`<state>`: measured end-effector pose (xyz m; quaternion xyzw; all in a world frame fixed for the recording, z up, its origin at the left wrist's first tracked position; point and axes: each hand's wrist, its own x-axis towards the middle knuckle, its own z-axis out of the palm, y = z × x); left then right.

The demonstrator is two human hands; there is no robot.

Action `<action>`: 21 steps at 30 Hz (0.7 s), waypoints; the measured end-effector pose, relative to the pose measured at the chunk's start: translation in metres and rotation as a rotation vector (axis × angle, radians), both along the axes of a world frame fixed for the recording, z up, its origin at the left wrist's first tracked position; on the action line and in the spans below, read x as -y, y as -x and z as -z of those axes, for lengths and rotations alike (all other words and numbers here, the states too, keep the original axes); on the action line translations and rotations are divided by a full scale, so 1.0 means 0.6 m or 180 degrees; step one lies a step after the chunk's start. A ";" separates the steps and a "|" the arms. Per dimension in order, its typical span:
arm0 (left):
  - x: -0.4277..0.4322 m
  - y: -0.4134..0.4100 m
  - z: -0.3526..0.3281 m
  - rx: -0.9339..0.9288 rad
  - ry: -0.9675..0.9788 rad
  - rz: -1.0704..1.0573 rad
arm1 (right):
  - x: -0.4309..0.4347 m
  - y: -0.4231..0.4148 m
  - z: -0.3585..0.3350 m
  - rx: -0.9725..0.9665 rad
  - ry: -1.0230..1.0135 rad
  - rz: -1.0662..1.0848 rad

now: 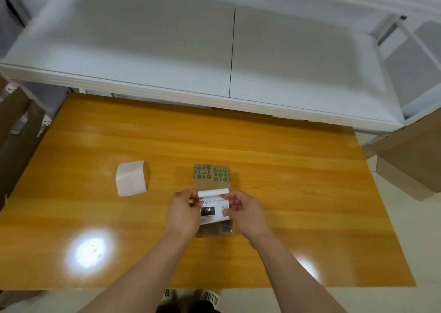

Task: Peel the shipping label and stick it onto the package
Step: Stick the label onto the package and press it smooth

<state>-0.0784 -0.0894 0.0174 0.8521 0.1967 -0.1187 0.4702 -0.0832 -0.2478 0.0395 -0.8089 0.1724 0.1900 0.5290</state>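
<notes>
A small cardboard package point(212, 176) with green and blue printed dots lies on the orange wooden table point(286, 169), just ahead of my hands. Over its near half I hold a white shipping label point(213, 206) with a black "15H" block and a small code; its far edge curls upward. My left hand point(183, 213) pinches the label's left edge. On the label's right edge my right hand point(245, 213) does the same. The package's near end shows below the label.
A curled white sheet of backing paper point(131, 178) lies on the table to the left. A white shelf point(214, 57) overhangs the table's far edge. Brown cardboard boxes stand at the right point(410, 160) and at the left point(16, 131).
</notes>
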 end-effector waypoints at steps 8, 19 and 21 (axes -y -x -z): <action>0.002 -0.004 0.015 0.0140 0.0082 0.0076 | -0.004 -0.016 0.017 0.0048 0.0070 -0.0052; 0.010 -0.023 0.013 0.0297 -0.0099 0.0243 | -0.003 -0.020 0.039 0.0098 0.0317 -0.0075; 0.011 -0.026 0.014 0.0329 -0.0172 0.0274 | -0.004 -0.022 0.042 0.0113 0.0374 -0.0096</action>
